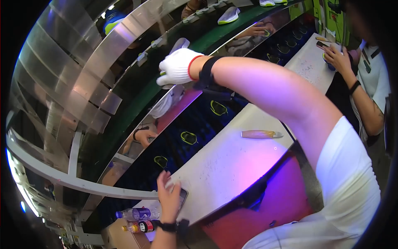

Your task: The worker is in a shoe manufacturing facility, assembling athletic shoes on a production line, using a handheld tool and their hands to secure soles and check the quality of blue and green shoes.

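Currently the right hand (179,66), in a white knit glove with a red cuff, is extended over the upper green conveyor belt (207,39). Its fingers curl down onto a pale shoe sole (179,43) lying on the belt; whether the sole is fully gripped cannot be told. A black strap (206,74) circles the right wrist.

The left hand (168,198) is bare and rests at the near left corner of the white bench (232,153). Its fingers lie loosely spread on a dark phone (182,195) that lies flat on the bench, close to its belt-side edge. A black watch (168,226) sits on the left wrist.

A tool with a pale wooden handle and a short metal blade (261,134) lies flat near the middle of the bench, well apart from both hands. Yellow-green outlined soles (188,137) sit in a row on the dark lower belt, along the far edge of the bench. Two bottles (137,220) lie just beyond the left end of the bench. Another person's hand (338,58) holds something at the far right end of the bench.
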Demonstrator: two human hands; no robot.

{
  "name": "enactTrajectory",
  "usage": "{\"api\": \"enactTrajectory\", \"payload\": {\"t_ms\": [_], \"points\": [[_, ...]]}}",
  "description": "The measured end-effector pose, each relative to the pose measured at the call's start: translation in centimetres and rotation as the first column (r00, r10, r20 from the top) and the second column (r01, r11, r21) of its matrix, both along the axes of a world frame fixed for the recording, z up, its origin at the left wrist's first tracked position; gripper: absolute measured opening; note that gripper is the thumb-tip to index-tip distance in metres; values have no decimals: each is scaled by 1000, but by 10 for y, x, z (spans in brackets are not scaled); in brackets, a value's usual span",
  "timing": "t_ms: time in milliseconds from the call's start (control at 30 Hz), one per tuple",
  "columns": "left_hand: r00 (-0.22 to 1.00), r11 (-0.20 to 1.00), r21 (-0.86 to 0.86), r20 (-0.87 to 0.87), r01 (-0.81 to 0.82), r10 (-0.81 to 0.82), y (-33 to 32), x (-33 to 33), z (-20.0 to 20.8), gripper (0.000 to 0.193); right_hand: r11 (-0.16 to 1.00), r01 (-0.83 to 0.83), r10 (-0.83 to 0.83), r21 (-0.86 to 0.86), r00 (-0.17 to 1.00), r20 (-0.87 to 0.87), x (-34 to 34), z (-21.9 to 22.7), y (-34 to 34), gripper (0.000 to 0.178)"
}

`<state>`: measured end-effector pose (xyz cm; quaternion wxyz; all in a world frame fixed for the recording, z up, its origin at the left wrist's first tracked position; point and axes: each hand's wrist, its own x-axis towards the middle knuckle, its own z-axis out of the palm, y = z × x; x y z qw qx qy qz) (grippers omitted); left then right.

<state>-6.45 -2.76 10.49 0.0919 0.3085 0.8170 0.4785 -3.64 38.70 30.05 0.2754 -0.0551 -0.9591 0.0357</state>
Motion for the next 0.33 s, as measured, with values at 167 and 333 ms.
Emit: {"api": "enactTrajectory", "payload": {"t_ms": [167,333], "points": [[896,926,-5,-253,-379,365,22,-178,-57,70,986,39,-45,-160,998,-34,-16,13,-17,38],[942,892,-325,18,-313,337,27,-272,-85,89,987,123,-138,-108,979,-147,-28,-2,4,28]]}}
